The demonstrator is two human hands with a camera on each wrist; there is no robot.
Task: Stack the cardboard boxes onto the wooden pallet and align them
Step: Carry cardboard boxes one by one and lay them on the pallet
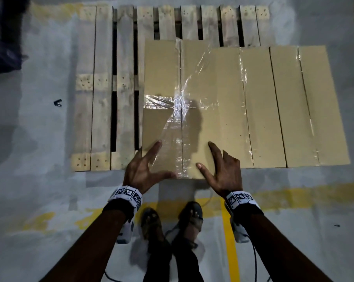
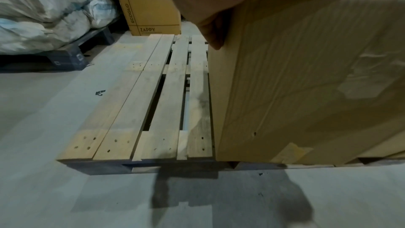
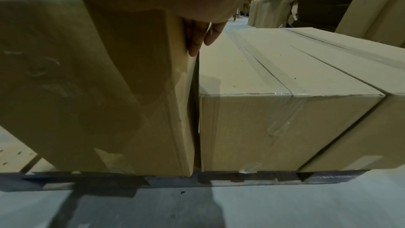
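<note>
- The box I am handling (image 1: 180, 110) is a long cardboard carton wrapped in shiny clear film; it stands on the wooden pallet (image 1: 102, 88), left of the other cartons and reaching higher than they do.
- My left hand (image 1: 145, 167) is on its near left corner, fingers spread and straight, thumb lying along the near top edge; from the left wrist camera the fingers (image 2: 215, 35) press flat on the box's left face.
- My right hand (image 1: 222, 169) is on the near right corner, fingers straight; the right wrist camera shows the fingertips (image 3: 197, 44) going down into the narrow gap beside the neighbouring box (image 3: 285, 127).
- That neighbour and a further box (image 1: 308, 106) lie side by side on the right half of the pallet, near ends flush with the pallet's near edge.
- The pallet's left slats are bare.
- Far left of the pallet stand a printed carton (image 2: 151, 8) and grey sacks (image 2: 48, 11).
- My feet in sandals (image 1: 172, 222) are on the grey floor (image 1: 39, 139), by a yellow line (image 1: 229, 231).
</note>
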